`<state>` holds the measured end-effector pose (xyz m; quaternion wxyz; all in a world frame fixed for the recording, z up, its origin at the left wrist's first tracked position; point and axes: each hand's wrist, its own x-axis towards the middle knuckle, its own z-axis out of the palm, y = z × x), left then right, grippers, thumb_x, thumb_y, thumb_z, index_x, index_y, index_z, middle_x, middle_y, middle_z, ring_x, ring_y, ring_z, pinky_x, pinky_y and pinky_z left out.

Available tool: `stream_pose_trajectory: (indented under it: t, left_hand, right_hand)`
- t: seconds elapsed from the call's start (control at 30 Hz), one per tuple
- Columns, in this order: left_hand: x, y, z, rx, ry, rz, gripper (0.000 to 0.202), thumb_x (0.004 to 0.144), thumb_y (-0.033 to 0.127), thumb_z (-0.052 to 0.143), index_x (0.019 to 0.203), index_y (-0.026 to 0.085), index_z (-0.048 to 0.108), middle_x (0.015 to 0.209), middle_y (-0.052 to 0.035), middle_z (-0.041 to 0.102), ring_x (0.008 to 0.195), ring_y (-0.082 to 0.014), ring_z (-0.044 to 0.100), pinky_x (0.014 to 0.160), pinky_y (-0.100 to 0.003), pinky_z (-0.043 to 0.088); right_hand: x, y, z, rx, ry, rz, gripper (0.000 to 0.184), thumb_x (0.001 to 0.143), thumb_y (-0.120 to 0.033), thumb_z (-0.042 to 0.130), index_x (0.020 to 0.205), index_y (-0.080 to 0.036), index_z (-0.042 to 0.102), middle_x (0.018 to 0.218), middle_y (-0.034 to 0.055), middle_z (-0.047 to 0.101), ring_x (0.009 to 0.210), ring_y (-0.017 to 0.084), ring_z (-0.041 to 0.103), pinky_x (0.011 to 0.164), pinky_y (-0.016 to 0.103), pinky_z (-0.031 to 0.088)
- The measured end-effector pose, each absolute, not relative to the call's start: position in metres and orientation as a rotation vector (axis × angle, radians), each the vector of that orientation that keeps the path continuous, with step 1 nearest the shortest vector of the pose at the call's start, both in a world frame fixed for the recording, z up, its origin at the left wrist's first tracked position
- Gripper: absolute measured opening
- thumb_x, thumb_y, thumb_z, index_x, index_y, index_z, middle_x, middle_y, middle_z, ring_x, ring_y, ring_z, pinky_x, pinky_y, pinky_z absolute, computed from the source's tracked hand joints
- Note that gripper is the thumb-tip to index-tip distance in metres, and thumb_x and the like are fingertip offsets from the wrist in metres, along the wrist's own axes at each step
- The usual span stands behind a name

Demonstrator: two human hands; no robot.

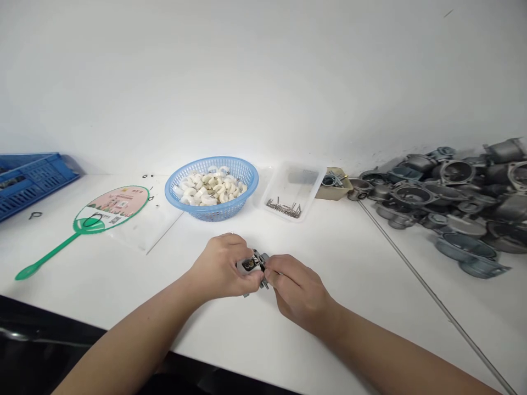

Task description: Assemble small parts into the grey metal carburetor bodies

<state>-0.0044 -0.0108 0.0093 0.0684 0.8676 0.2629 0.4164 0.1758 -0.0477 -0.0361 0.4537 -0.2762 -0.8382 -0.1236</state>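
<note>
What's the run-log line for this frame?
left hand: holds metal carburetor part | right hand: pinches same part | nearby: blue plastic basket of white pieces

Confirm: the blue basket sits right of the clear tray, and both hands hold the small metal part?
No: the blue basket sits left of the clear tray, as the head view shows. The left hand and right hand do hold the small metal part.

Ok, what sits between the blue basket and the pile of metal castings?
In the head view, a clear plastic tray holding small metal pins, then a small tan box.
</note>
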Motion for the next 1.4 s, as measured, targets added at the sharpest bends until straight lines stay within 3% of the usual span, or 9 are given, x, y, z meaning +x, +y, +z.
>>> stream_pose_trajectory:
  t: [0.3, 0.47, 0.87, 1.4]
  left_hand:
    - [0.000, -0.014, 0.009, 2.533, 0.849, 1.271, 0.009, 0.063, 0.021, 0.059, 0.056, 0.015, 0.058, 0.046, 0.0016, 0.044, 0.046, -0.0103, 0.038, 0.043, -0.024, 0.031]
    - [-0.002, -0.012, 0.002, 2.510, 0.812, 1.313, 0.009, 0.064, 0.022, 0.063, 0.060, 0.014, 0.061, 0.051, -0.0017, 0.053, 0.050, -0.0126, 0.048, 0.046, -0.025, 0.039]
    - [-0.002, -0.015, -0.006, 2.487, 0.755, 1.466, 0.013, 0.063, 0.023, 0.066, 0.072, 0.014, 0.063, 0.059, -0.0045, 0.064, 0.058, -0.0172, 0.061, 0.053, -0.028, 0.052]
    - [0.000, -0.017, -0.005, 2.487, 0.766, 1.509, 0.012, 0.062, 0.023, 0.064, 0.071, 0.016, 0.060, 0.057, -0.0028, 0.062, 0.056, -0.0168, 0.061, 0.052, -0.028, 0.053]
  right_hand:
    - [0.175, -0.051, -0.031, -0.652, -2.058, -0.372, 0.019, 0.077, 0.007, 0.050, 0.085, -0.010, 0.052, 0.083, 0.0105, 0.054, 0.082, 0.018, 0.051, 0.063, 0.032, 0.054]
    - [0.174, -0.053, -0.031, -0.652, -2.062, -0.390, 0.019, 0.077, 0.006, 0.050, 0.087, -0.010, 0.053, 0.083, 0.0108, 0.053, 0.082, 0.019, 0.050, 0.061, 0.033, 0.054]
    - [0.170, -0.055, -0.031, -0.659, -2.039, -0.382, 0.020, 0.078, 0.006, 0.050, 0.079, -0.014, 0.047, 0.078, 0.0075, 0.050, 0.073, 0.015, 0.045, 0.054, 0.030, 0.049]
    - [0.171, -0.057, -0.032, -0.660, -2.028, -0.382, 0.022, 0.076, 0.007, 0.050, 0.076, -0.015, 0.047, 0.075, 0.0066, 0.051, 0.071, 0.016, 0.049, 0.054, 0.029, 0.050]
